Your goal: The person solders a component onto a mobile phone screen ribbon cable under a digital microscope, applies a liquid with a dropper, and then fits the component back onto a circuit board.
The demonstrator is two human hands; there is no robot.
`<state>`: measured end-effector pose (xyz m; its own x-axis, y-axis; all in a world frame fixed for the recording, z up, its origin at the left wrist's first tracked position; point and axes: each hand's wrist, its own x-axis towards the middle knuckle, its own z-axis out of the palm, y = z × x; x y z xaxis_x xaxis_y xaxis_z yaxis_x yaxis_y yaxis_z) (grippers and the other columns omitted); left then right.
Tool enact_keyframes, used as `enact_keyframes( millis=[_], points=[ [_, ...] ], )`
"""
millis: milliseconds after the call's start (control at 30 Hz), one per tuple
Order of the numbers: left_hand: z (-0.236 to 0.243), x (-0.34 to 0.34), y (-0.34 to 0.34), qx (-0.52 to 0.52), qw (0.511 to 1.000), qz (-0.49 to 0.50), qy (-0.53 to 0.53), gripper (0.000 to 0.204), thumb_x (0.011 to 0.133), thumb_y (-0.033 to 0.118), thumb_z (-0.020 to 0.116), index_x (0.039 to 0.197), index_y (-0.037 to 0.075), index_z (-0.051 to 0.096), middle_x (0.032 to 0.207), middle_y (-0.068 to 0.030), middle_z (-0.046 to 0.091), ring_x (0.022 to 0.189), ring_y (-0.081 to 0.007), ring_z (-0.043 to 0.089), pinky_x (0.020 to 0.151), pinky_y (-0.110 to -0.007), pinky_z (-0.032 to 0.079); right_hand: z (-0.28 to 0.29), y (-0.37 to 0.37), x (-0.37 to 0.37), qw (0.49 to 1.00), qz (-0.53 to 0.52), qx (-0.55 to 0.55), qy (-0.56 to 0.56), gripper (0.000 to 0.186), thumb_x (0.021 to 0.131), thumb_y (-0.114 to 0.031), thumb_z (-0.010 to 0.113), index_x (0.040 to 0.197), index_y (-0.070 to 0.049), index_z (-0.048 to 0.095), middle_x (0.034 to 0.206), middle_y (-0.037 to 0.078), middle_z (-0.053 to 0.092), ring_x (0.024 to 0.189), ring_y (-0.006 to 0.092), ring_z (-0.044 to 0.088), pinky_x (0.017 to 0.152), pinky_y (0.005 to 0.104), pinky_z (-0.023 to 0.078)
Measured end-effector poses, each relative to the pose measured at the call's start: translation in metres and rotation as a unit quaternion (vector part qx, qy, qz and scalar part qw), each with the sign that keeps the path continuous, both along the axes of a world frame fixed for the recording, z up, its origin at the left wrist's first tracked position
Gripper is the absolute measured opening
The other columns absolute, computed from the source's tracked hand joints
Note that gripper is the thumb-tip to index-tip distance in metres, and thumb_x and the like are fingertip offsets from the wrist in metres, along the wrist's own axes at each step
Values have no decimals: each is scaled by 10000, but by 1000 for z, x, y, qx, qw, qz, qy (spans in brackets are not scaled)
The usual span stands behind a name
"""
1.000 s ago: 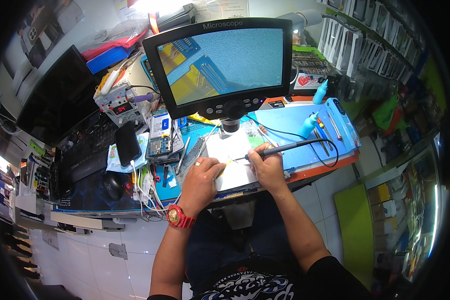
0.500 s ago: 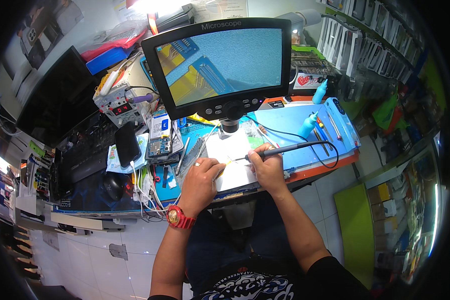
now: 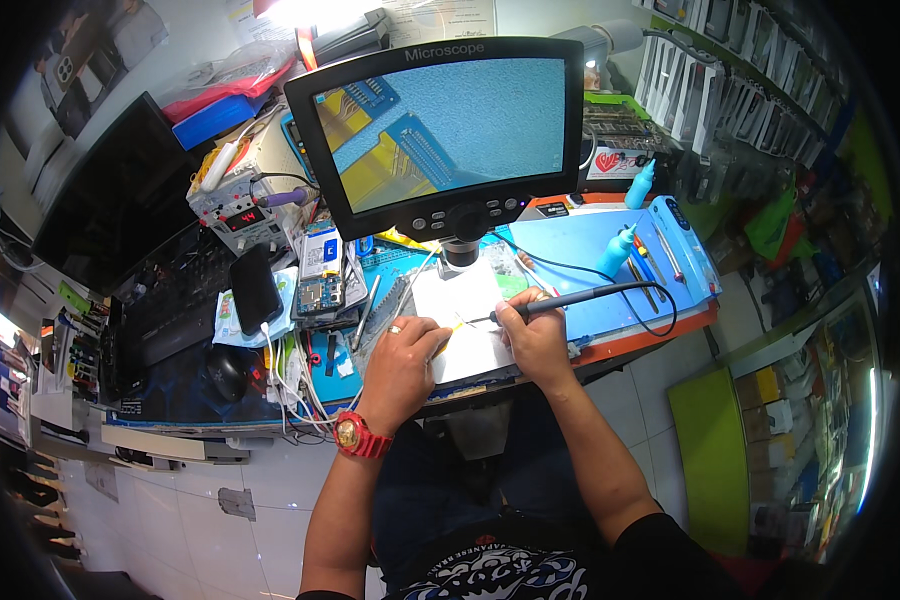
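My right hand (image 3: pixel 538 342) grips a soldering iron (image 3: pixel 592 293) like a pen, its tip pointing left over a white sheet (image 3: pixel 475 355). Fingertips of my left hand (image 3: pixel 402 365) press on the sheet's left side, pinching the end of a small yellow flex cable (image 3: pixel 457 328). The iron's thin tip hovers close to that cable; whether they touch cannot be made out. Above stands a microscope (image 3: pixel 460 256) with a large screen (image 3: pixel 450 130). On it the yellow flex and its rows of contacts appear enlarged, without the iron's tip.
A blue mat (image 3: pixel 560 245) on the right bears tweezers, screwdrivers and a light-blue bottle (image 3: pixel 617 252). To the left lie a black phone (image 3: pixel 255 290), opened phone parts (image 3: pixel 320 270), white cables and a mouse (image 3: pixel 226 372). A power supply (image 3: pixel 240 210) stands behind them.
The red digits on the power supply differ. My hands and the soldering iron stay almost where they were.
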<state>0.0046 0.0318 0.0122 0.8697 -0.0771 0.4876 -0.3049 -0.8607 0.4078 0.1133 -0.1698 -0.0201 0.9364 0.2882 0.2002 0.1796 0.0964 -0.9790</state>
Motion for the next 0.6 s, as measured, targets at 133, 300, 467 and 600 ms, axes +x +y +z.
enact_keyframes(
  millis=[133, 300, 467, 600],
  points=[
    [0, 0, 0, 5, 1000, 5, -1, 285, 868, -70, 703, 1121, 30, 788, 1072, -103, 718, 1051, -338, 668, 914, -446, 548, 1, 0, -1, 1000, -1, -3, -1, 169, 1023, -79, 732, 934, -43, 593, 747, 27, 654, 579, 62, 591, 537, 226, 480],
    [0, 0, 0, 3, 1000, 5, 0, 284, 868, -68, 702, 1119, 31, 789, 1070, -102, 721, 1044, -339, 674, 913, -450, 548, 2, 0, -2, 1000, -8, 0, 7, 182, 1014, -107, 741, 918, -24, 610, 728, 23, 656, 603, 70, 597, 565, 253, 491],
    [0, 0, -1, 2, 1000, 5, -3, 276, 871, -63, 703, 1115, 32, 791, 1062, -103, 725, 1039, -341, 683, 915, -451, 547, 2, 0, -2, 1000, -8, 10, 12, 196, 1009, -121, 748, 905, -17, 618, 721, 16, 655, 619, 71, 599, 580, 265, 499],
    [-1, -1, 0, 6, 1000, 7, -1, 270, 877, -62, 702, 1113, 31, 792, 1067, -103, 723, 1041, -343, 684, 918, -451, 547, 4, 0, -3, 1000, -8, 6, 12, 193, 1007, -117, 747, 901, -20, 618, 717, 14, 652, 618, 71, 595, 577, 265, 495]
  ],
)
